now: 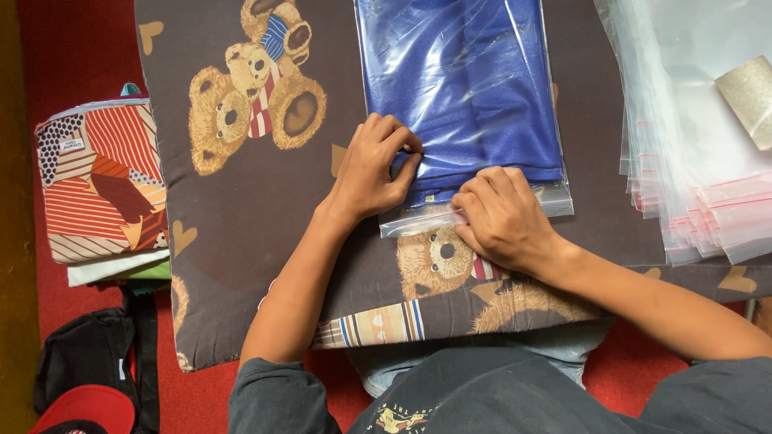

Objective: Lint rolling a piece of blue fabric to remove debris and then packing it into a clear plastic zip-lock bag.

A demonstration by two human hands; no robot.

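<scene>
Closest to me is my own dark shirt [482,398], and past it a brown cushion [241,265] printed with teddy bears lies across my lap, carrying everything I am working on. Both my forearms reach out over its near edge.

On the cushion, toward the middle and running to its far edge, lies a clear plastic bag [474,205] with a folded blue cloth [466,88] inside. The bag's open end faces me. My left hand [374,169] rests on the near left corner of the bag, fingers curled down and pinching the plastic where the cloth ends. My right hand [503,217] sits just beside it on the bag's near strip, fingers bent and pressing the strip flat against the cushion. Both hands are closed narrow on the bag, almost touching each other.

At the cushion's right edge a stack of empty clear bags [691,169] with red strips lies fanned out, well apart from my hands, with a cardboard tube [748,96] on top. Off the left edge, on the red floor [72,48], sits a pile of folded patterned cloth [100,185], and nearer me a black bag [88,362] and a red cap [88,408].
</scene>
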